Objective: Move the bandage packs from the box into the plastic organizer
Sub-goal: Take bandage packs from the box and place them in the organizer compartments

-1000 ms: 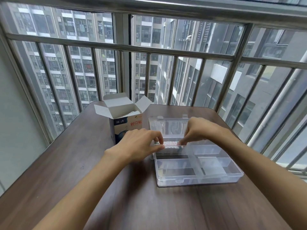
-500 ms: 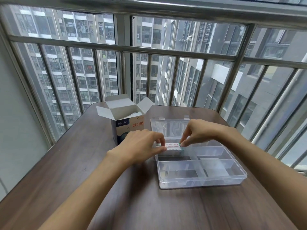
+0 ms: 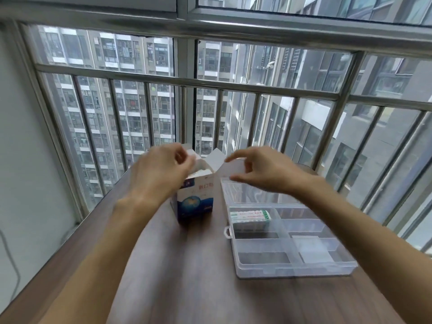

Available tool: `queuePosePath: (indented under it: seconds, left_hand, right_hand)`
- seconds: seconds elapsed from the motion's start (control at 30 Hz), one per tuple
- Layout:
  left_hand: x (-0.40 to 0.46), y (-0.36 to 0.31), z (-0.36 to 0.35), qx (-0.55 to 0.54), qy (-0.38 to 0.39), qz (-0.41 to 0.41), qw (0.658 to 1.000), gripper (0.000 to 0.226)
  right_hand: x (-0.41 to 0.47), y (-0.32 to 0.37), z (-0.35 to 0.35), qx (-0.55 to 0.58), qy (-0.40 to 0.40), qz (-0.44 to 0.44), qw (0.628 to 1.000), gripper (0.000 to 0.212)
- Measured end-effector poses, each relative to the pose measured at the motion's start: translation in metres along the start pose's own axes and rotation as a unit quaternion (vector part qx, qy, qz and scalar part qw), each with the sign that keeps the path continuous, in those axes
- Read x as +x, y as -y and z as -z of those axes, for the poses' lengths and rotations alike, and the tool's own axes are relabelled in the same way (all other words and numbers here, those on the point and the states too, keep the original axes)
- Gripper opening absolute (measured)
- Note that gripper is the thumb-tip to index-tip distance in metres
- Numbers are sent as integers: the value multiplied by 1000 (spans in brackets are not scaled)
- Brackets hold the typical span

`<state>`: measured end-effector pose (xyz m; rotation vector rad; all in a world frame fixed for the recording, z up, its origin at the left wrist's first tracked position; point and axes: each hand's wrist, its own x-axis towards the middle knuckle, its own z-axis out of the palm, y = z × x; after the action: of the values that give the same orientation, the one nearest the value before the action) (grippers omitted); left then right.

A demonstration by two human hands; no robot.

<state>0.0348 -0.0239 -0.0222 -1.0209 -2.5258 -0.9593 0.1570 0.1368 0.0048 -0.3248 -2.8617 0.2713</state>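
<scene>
A: What are the hands gripping right now?

B: Nothing that I can make out. The left hand (image 3: 161,169) is hovering at the open top of the box (image 3: 196,199), fingers loosely curled beside a flap; whether it is touching the card I cannot tell, the picture is smeared there. The right hand (image 3: 257,169) is hanging just to the right of the box, forefinger and thumb spread apart, holding nothing.

A: And the packs?

B: One pack (image 3: 249,216) is lying in the organizer's (image 3: 292,272) far-left compartment. Something white is showing inside the box mouth, probably more packs.

A: Where is all this sitting?

B: The box is standing upright near the tabletop's (image 3: 187,288) far edge, with the organizer just to its right, toward the right edge.

A: What is likely to go wrong?

B: The box is tall, narrow and light. If the left hand is reaching in without the right one steadying it, a tug on a snug pack may be tipping it over. The right wrist is also passing over the organizer's raised lid (image 3: 247,191), so a careless drop of the arm could knock it shut or shove the tray.
</scene>
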Motion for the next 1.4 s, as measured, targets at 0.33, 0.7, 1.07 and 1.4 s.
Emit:
queuePosePath:
  seconds: [0.33,0.7,1.07,1.4]
  left_hand:
    - [9,31,5,-81,142,75,984,20]
    - [6,29,29,-111,270,57,955,52]
    - [6,37,25,-226,187,82,953,45]
    - [10,41,10,-247,99,106,958,44]
  right_hand:
    - [1,13,-58,-116,-192,116,968,11]
    - [-10,50,-24,-59,-171,92,979,19]
    - [17,43,-36,-131,-80,122,981,16]
    - [25,29,-46,-75,-150,108,980,15]
